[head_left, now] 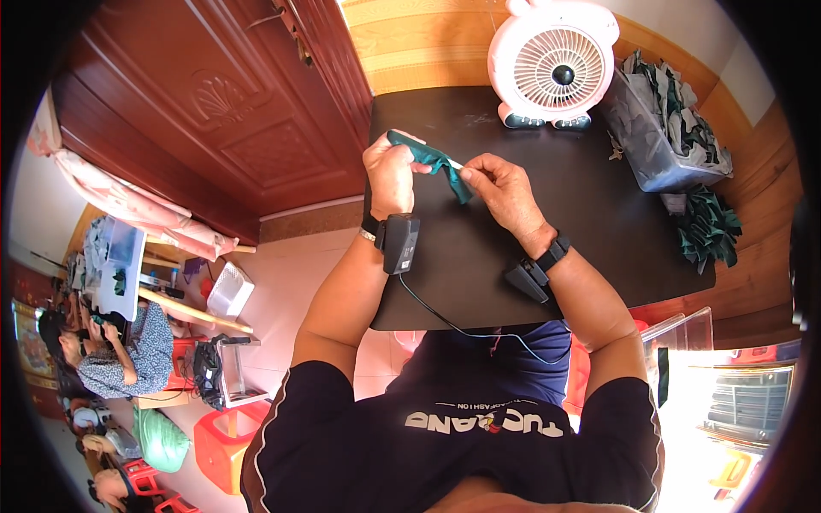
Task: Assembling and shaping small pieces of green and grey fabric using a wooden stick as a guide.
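Note:
A narrow strip of dark green fabric [434, 160] stretches between my hands above the black table. My left hand [392, 175] is closed around its upper left part, the thumb lying over it. Near the strip's right end, my right hand [506, 190] has thumb and forefinger pinched together. A small pale, slender piece [455, 165] shows just beside those fingertips; whether it is a tool or part of the cloth I cannot tell. The strip's loose end hangs down between the hands.
The black tabletop [479, 274] lies under my hands. A pink fan [556, 73] stands at the back. On the right are a clear bin [654, 162] of grey and green pieces and a green fabric bundle [708, 227]. Other people sit at the far left. A cable [436, 315] hangs from my left wrist.

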A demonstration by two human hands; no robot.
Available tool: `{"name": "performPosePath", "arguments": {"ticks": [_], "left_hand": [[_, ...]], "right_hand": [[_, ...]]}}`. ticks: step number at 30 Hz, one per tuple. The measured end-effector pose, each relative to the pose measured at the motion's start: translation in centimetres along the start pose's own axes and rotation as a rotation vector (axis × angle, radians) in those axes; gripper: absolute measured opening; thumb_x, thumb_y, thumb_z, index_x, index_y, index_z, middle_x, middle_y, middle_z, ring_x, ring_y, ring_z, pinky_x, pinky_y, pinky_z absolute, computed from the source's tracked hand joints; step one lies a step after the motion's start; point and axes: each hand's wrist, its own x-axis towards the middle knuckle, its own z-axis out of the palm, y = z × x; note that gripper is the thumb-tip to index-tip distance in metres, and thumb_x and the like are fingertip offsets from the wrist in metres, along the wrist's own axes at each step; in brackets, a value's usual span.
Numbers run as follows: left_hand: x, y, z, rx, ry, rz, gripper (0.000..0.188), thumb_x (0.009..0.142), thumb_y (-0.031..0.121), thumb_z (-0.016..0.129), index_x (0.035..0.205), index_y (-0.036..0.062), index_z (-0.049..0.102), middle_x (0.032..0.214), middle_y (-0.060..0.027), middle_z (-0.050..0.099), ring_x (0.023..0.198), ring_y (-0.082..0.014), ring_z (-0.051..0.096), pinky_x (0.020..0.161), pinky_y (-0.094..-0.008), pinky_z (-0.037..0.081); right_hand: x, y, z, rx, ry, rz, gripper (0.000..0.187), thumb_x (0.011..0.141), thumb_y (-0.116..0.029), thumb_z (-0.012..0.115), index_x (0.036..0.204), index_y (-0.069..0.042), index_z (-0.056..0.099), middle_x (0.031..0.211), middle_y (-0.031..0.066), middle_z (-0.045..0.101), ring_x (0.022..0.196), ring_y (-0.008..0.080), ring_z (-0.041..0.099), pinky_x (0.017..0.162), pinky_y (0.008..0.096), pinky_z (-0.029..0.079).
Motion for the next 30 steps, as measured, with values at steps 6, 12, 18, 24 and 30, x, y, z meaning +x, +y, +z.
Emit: {"name": "performPosePath", "arguments": {"ticks": [6,12,18,24,30], "left_hand": [[0.2,-0.7,-0.2,0.116,-0.080,0.036,0.016,0.072,-0.001,0.043,0.076,-0.0019,0.059,0.071,-0.0089,0.060,0.057,-0.0170,0.059,0.049,-0.0273,0.051],[0.5,-1.1,-0.6,0.116,-0.052,-0.047,0.016,0.071,-0.001,0.044,0.076,-0.0011,0.059,0.070,-0.0082,0.060,0.057,-0.0171,0.059,0.049,-0.0285,0.051],[0.6,-0.4,-0.5,0.047,-0.007,-0.054,0.017,0.070,-0.003,0.042,0.073,-0.0018,0.059,0.067,-0.0097,0.060,0.052,-0.0166,0.057,0.048,-0.0269,0.050],[0.2,-1.0,-0.6,0.102,-0.070,-0.016,0.016,0.070,-0.001,0.043,0.075,-0.0017,0.058,0.069,-0.0087,0.059,0.054,-0.0163,0.057,0.048,-0.0274,0.049],[0.2,-1.3,0.0,0.131,-0.104,-0.069,0.017,0.071,-0.002,0.042,0.075,-0.0031,0.058,0.070,-0.0101,0.059,0.055,-0.0164,0.056,0.046,-0.0276,0.049]], "right_hand": [[0.1,-0.4,-1.5,0.468,-0.354,0.271,0.027,0.095,-0.029,0.052,0.088,-0.004,0.061,0.059,-0.0040,0.045,0.050,0.0053,0.036,0.046,0.0201,0.029],[0.2,-0.8,-1.0,0.406,-0.357,0.234,0.022,0.094,-0.028,0.055,0.091,-0.005,0.057,0.061,-0.0044,0.046,0.049,0.0045,0.036,0.044,0.0200,0.028],[0.2,0.8,-0.2,-0.036,-0.068,0.077,0.012,0.086,-0.013,0.065,0.088,-0.003,0.058,0.067,0.0009,0.056,0.055,0.0077,0.050,0.052,0.0242,0.041],[-0.2,-0.1,-0.3,-0.091,-0.002,-0.035,0.021,0.090,-0.024,0.060,0.089,-0.003,0.063,0.063,0.0003,0.053,0.049,0.0076,0.045,0.047,0.0237,0.039],[-0.1,-0.9,-2.3,0.608,-0.485,0.458,0.032,0.096,-0.033,0.051,0.094,-0.003,0.061,0.060,-0.0058,0.041,0.045,0.0016,0.027,0.040,0.0181,0.020]]}}
